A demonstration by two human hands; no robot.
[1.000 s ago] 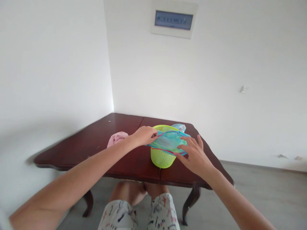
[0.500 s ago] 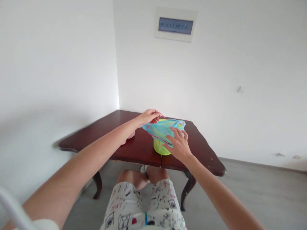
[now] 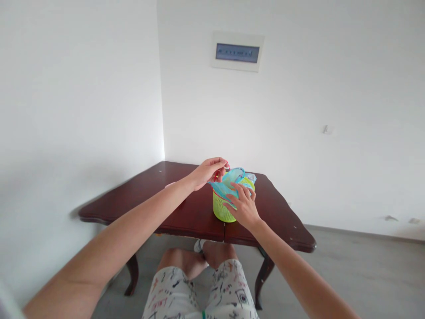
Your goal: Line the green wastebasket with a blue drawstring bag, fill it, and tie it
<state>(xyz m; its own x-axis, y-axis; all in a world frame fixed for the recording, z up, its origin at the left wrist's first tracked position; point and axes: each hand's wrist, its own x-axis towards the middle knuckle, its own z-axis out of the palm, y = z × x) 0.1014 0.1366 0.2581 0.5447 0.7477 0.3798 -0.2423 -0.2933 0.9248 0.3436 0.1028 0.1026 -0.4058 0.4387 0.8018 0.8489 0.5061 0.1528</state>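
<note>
A lime-green plastic mesh basket (image 3: 224, 208) stands upright on the table, its rim partly covered. Draped over the rim is a translucent blue sheet with a red elastic hem (image 3: 227, 184). My left hand (image 3: 209, 173) pinches that red hem at the basket's left side. My right hand (image 3: 244, 206) rests on the blue sheet at the basket's front, fingers spread. A pale crumpled plastic piece (image 3: 251, 178) shows behind the basket. Only a sliver of a pink cloth (image 3: 169, 185) shows past my left forearm.
The dark reddish wooden table (image 3: 194, 217) has curved legs and stands in a room corner against white walls. My knees and patterned shorts (image 3: 199, 288) lie below its front edge. A white wall panel (image 3: 237, 52) hangs above. The floor is grey.
The blue sheet has drawn up and narrowed toward my left hand, showing more of the basket's rim on the right. My right hand has shifted slightly down the basket's front.
</note>
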